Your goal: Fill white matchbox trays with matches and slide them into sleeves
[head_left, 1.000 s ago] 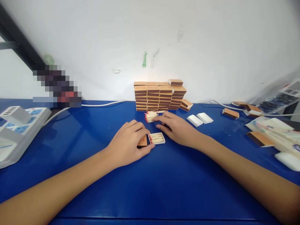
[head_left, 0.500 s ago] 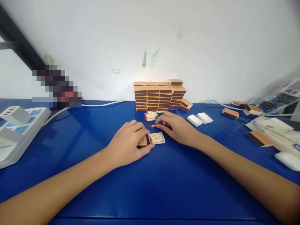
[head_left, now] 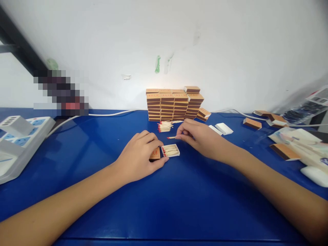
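My left hand point(head_left: 143, 153) rests on the blue table, its fingers closed round a brown matchbox sleeve point(head_left: 155, 154), with finger and thumb tips at the near end of a white tray of matches point(head_left: 171, 150). The tray lies just right of the sleeve, and its matches have red heads pointing left. Up and to the right, my right hand point(head_left: 196, 138) pinches a single match point(head_left: 171, 137) by its plain end, red head to the left. Behind it lies a loose pile of matches point(head_left: 165, 126).
Stacked matchboxes point(head_left: 167, 107) stand against the wall. Two white trays point(head_left: 224, 128) lie right of my right hand. Several matchboxes point(head_left: 252, 123) and a plastic packet point(head_left: 307, 147) are farther right. A power strip point(head_left: 28, 143) sits at the left, with a white cable behind.
My right hand has moved a little to the right with the match, now covering part of one white tray. My left hand has barely moved.
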Motion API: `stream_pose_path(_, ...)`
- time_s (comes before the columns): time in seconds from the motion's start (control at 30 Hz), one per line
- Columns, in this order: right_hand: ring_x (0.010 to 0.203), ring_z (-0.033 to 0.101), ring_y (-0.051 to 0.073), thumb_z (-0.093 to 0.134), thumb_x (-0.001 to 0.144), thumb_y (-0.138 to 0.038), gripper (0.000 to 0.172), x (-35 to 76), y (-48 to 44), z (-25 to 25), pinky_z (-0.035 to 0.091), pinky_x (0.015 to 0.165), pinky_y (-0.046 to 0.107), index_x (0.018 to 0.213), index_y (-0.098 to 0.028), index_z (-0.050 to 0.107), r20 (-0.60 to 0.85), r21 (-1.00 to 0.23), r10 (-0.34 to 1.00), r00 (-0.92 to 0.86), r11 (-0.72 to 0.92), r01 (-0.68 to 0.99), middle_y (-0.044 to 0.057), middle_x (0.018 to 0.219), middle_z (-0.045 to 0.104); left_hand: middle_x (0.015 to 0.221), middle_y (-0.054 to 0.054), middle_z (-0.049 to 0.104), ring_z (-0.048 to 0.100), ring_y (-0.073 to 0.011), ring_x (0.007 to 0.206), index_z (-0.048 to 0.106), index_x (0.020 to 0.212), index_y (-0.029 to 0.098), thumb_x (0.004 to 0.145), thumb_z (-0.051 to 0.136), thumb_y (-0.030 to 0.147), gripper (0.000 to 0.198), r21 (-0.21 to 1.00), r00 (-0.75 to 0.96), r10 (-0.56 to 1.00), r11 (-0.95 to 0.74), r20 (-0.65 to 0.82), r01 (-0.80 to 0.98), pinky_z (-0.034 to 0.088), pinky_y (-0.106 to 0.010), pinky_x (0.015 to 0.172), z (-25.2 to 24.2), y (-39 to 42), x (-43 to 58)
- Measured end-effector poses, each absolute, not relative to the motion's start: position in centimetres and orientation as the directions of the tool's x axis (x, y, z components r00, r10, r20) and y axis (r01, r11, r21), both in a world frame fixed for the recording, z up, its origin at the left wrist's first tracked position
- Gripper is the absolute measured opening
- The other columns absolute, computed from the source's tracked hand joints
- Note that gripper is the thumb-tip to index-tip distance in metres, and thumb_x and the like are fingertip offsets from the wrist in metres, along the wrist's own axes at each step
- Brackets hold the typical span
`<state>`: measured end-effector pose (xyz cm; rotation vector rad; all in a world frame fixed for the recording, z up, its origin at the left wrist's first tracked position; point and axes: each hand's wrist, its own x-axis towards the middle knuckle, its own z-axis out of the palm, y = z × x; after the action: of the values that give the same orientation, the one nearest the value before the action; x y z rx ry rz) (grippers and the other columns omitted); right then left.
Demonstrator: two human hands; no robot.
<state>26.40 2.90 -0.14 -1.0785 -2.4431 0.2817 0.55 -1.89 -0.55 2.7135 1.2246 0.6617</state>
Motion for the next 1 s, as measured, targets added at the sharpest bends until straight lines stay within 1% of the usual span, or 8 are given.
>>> stream_pose_path(0.2, 0.079, 0.061, 0.018, 0.055, 0.104, -0.021, 0.013, 25.0, 0.5, 0.6, 0.044, 0.067, 0.031, 0.093, -0.022, 0.062, 0.244, -0.315, 0.729, -0.640, 0.683, 0.659, 0.005, 0.097, 0.065, 0.106, -0.008, 0.072, 0.062, -0.0278, 0.101, 0.073, 0.110, 0.020, 0.095, 0.071, 0.042, 0.026, 0.266, 0.592, 0.733, -0.676, 0.335, 0.687, 0.052, -0.047, 0.090, -0.5, -1.9, 0.6)
stream_pose_path(0.3, 0.081, 0.062, 0.019, 0.056, 0.105, -0.022, 0.012, 24.7, 0.7, 0.3, 0.045, 0.068, 0.031, 0.095, -0.022, 0.063, 0.264, -0.335, 0.720, -0.641, 0.692, 0.639, 0.005, 0.097, 0.065, 0.106, -0.008, 0.072, 0.062, -0.0277, 0.101, 0.073, 0.110, 0.019, 0.096, 0.071, 0.041, 0.027, 0.268, 0.593, 0.732, -0.678, 0.335, 0.685, 0.052, -0.047, 0.091, -0.5, -2.0, 0.6)
stream_pose_path(0.43, 0.087, 0.063, 0.021, 0.054, 0.107, -0.026, 0.016, 25.1, 2.6, -0.3, 0.048, 0.075, 0.034, 0.113, -0.021, 0.067, 0.369, -0.336, 0.703, -0.609, 0.711, 0.618, 0.007, 0.099, 0.064, 0.106, -0.008, 0.072, 0.062, -0.0276, 0.102, 0.073, 0.111, 0.019, 0.096, 0.071, 0.042, 0.028, 0.265, 0.596, 0.731, -0.679, 0.332, 0.685, 0.052, -0.047, 0.091, -0.4, -1.9, 0.5)
stream_pose_path(0.5, 0.090, 0.063, 0.022, 0.051, 0.107, -0.024, 0.024, 25.2, 3.7, -0.8, 0.050, 0.080, 0.036, 0.124, -0.020, 0.068, 0.366, -0.311, 0.697, -0.616, 0.716, 0.626, 0.008, 0.102, 0.063, 0.106, -0.008, 0.071, 0.062, -0.0275, 0.101, 0.073, 0.111, 0.019, 0.095, 0.072, 0.041, 0.028, 0.263, 0.596, 0.733, -0.677, 0.328, 0.687, 0.052, -0.047, 0.091, -0.4, -1.9, 0.5)
stream_pose_path(0.6, 0.093, 0.064, 0.024, 0.050, 0.107, -0.024, 0.029, 25.2, 4.7, -1.7, 0.052, 0.083, 0.038, 0.129, -0.022, 0.069, 0.349, -0.287, 0.695, -0.629, 0.718, 0.634, 0.008, 0.103, 0.062, 0.105, -0.008, 0.071, 0.062, -0.0277, 0.102, 0.074, 0.112, 0.018, 0.095, 0.072, 0.041, 0.028, 0.258, 0.593, 0.735, -0.674, 0.328, 0.692, 0.053, -0.047, 0.092, -0.5, -1.8, 0.4)
stream_pose_path(0.8, 0.088, 0.064, 0.022, 0.053, 0.106, -0.024, 0.026, 24.9, 4.8, -2.5, 0.052, 0.080, 0.036, 0.125, -0.021, 0.070, 0.374, -0.299, 0.692, -0.618, 0.720, 0.626, 0.008, 0.103, 0.063, 0.106, -0.008, 0.071, 0.062, -0.0284, 0.103, 0.073, 0.112, 0.018, 0.095, 0.071, 0.042, 0.029, 0.255, 0.595, 0.733, -0.676, 0.329, 0.691, 0.053, -0.048, 0.092, -0.5, -1.9, 0.4)
stream_pose_path(0.9, 0.081, 0.061, 0.019, 0.057, 0.104, -0.024, 0.019, 24.8, 4.8, -2.6, 0.049, 0.075, 0.033, 0.116, -0.021, 0.071, 0.395, -0.318, 0.691, -0.605, 0.721, 0.616, 0.006, 0.099, 0.062, 0.106, -0.008, 0.071, 0.063, -0.0286, 0.103, 0.073, 0.112, 0.019, 0.095, 0.072, 0.042, 0.028, 0.254, 0.592, 0.733, -0.675, 0.334, 0.693, 0.053, -0.047, 0.092, -0.5, -1.9, 0.4)
stream_pose_path(1.0, 0.076, 0.058, 0.016, 0.060, 0.101, -0.018, 0.012, 24.7, 4.9, -2.5, 0.046, 0.071, 0.030, 0.103, -0.021, 0.071, 0.394, -0.373, 0.706, -0.588, 0.708, 0.600, 0.003, 0.092, 0.060, 0.106, -0.008, 0.071, 0.063, -0.0285, 0.103, 0.073, 0.112, 0.020, 0.095, 0.072, 0.042, 0.028, 0.258, 0.592, 0.733, -0.676, 0.336, 0.690, 0.052, -0.047, 0.091, -0.6, -1.9, 0.5)
